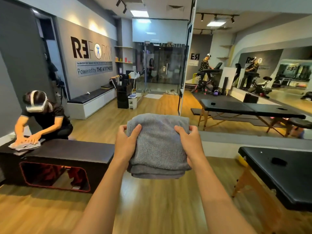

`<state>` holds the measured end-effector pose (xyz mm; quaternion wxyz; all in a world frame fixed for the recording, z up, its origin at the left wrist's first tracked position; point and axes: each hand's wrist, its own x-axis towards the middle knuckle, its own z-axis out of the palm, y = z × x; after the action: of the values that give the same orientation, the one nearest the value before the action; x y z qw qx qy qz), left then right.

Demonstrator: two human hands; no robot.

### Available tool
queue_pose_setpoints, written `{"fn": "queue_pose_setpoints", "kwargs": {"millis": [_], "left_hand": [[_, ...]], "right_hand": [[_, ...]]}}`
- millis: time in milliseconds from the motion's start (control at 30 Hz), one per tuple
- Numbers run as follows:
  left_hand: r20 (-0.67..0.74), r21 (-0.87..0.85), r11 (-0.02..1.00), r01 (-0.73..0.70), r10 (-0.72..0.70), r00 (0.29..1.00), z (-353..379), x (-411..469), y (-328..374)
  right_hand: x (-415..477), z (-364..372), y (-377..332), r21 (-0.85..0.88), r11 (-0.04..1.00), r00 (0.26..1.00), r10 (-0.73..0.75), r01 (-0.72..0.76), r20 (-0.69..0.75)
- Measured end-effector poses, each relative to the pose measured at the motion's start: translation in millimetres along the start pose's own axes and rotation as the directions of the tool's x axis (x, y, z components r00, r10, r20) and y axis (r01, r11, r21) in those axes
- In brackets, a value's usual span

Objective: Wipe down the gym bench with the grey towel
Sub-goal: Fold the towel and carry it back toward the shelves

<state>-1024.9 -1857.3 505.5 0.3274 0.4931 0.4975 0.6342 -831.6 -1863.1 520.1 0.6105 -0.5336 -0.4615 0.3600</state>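
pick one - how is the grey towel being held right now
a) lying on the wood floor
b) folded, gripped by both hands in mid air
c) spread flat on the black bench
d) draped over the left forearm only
b: the grey towel is a folded bundle, with the left hand gripping its left edge and the right hand its right edge, held up above the wood floor, clear of the black bench.

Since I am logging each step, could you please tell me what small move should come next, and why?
Probably lower the towel leftward onto the bare end of the bench: the left hand and right hand grip it folded in mid-air, touching no surface yet.
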Motion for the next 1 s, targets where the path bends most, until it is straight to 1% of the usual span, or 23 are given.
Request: {"fn": "queue_pose_setpoints", "kwargs": {"millis": [167, 333, 467, 600, 767, 1000], "left_hand": [[-0.001, -0.027, 0.999, 0.019, -0.019, 1.0, 56.6, 152.6, -60.1], [-0.012, -0.002, 0.999, 0.033, -0.033, 0.999, 111.6, 315.3, -107.6], [-0.021, 0.009, 0.999, 0.046, -0.046, 0.999, 146.7, 451.7, -142.6], [-0.04, 0.01, 0.999, 0.049, -0.049, 0.998, 180.8, 586.8, -200.5], [0.015, 0.005, 0.999, 0.038, -0.039, 0.999, 232.0, 781.7, -276.0], [0.086, -0.033, 0.998, 0.045, -0.042, 0.995, 326.1, 1040.8, -342.6]], "right_hand": [[163.0, 51.6, 40.5, 0.009, 1.0, 1.0, -0.026, 0.026, 0.017], [333.4, 110.4, 75.3, 0.044, 0.999, 1.0, 0.0, -0.001, 0.023], [471.2, 168.0, 94.6, 0.052, 0.999, 1.0, -0.007, 0.005, 0.03], [609.9, 228.1, 129.6, 0.036, 0.999, 0.998, -0.021, 0.018, 0.063], [789.2, 305.5, 175.4, 0.033, 0.999, 0.999, -0.035, 0.035, 0.015], [1043.7, 387.5, 198.0, -0.014, 1.0, 0.998, -0.012, 0.011, -0.066]]}}
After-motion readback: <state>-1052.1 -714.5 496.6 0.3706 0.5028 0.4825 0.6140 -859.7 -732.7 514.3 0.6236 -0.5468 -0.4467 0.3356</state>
